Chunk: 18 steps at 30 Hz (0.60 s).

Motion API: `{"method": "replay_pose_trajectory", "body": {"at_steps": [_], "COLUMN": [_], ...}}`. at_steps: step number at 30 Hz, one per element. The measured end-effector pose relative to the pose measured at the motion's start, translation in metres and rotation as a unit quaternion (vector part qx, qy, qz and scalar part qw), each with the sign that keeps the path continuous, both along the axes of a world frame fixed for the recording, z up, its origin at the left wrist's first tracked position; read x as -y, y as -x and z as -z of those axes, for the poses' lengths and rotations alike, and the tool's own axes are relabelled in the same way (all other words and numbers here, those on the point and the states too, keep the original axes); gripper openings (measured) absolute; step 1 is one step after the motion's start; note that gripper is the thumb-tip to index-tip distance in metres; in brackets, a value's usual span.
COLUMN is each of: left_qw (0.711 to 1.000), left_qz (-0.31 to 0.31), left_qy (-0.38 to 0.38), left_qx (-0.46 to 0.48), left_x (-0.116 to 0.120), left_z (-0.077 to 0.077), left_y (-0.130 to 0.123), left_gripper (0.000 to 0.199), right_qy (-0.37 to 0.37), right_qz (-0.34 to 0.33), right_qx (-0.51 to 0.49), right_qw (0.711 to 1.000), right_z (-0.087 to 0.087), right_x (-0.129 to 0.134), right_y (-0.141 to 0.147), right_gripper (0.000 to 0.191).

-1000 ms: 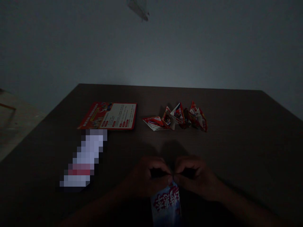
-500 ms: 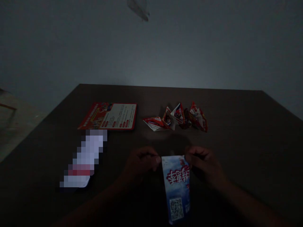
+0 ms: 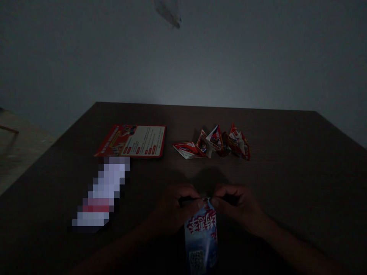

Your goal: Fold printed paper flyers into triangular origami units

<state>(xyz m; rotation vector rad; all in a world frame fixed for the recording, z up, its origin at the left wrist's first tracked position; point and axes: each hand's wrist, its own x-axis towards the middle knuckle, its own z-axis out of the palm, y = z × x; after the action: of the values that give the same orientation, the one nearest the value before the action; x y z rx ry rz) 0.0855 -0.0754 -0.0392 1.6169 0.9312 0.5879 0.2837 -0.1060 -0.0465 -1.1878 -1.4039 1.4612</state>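
A blue printed paper sheet [image 3: 200, 233], with red-and-white characters and a QR code, hangs down toward me at the table's near side. At its top edge, my left hand [image 3: 183, 206] pinches the paper between thumb and fingers. My right hand [image 3: 235, 204] grips the same edge just to the right, the two sets of fingertips almost touching. Between them the top of the sheet is bunched or folded; the exact crease is too dark to make out. Beyond my hands stand several folded paper pieces [image 3: 212, 143] in red and white, arranged in a row.
A stack of red-and-white printed leaflets [image 3: 143, 141] lies at the left on the dark table [image 3: 275, 152]. Nearer me is a lit, pixelated phone-like object [image 3: 103, 194]. A pale wall [image 3: 229, 53] rises behind the table's far edge.
My hands have come together along the sheet's top edge, which is now bunched between them. The sheet has shifted left and slightly toward me. The folded pieces and leaflets stay put.
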Motion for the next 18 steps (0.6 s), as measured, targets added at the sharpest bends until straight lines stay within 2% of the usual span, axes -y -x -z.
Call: {"method": "replay_pose_trajectory", "body": {"at_steps": [8,18], "left_qw": [1.000,0.998], "left_qz": [-0.003,-0.032], "left_qy": [0.003,0.026], "left_qx": [0.026,0.054], "left_x": [0.0015,0.0017], "left_z": [0.0049,0.0050], "left_y": [0.0022,0.0018], "left_gripper": [0.019,0.018], "right_qy": [-0.029,-0.005], "right_qz": [-0.019,-0.033], "right_qx": [0.013,0.000], "right_qw": [0.999,0.999], "right_z": [0.0009,-0.0006], "right_x": [0.0000,0.0013], "right_y": [-0.0013,-0.0005], "right_gripper": [0.015,0.022]}}
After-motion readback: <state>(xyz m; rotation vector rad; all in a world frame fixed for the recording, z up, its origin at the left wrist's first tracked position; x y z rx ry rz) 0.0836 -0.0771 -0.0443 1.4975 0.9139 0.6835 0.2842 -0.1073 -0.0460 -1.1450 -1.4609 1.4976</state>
